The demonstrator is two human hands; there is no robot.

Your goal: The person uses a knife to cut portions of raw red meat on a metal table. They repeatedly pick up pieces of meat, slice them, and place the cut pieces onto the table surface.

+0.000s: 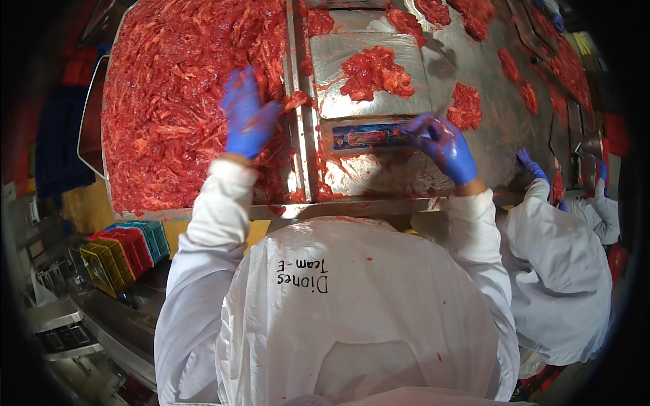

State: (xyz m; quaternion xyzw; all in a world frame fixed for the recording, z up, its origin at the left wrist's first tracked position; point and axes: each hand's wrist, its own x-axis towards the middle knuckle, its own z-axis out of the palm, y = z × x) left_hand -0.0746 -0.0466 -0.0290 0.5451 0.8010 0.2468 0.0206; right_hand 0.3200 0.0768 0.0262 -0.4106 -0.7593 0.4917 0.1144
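Observation:
My left hand (248, 116), in a blue glove, hovers over or rests on a large heap of raw red meat strips (162, 115) at the left. Its fingers are apart and nothing shows in them. My right hand (443, 147), also blue-gloved, is beside the right end of the weighing scale's display (369, 137). Its fingers are bent together, and what they hold, if anything, cannot be made out. A clump of meat (376, 73) lies on the scale's steel plate (332, 51). Just above my right hand, another meat portion (464, 107) lies on the steel table (497, 152).
A metal rim (302, 135) divides the heap from the scale. More meat portions (509, 65) lie at the right and far side. Two co-workers in white stand at the right, one with a gloved hand (533, 164) on the table. Coloured crates (128, 250) stand at the lower left.

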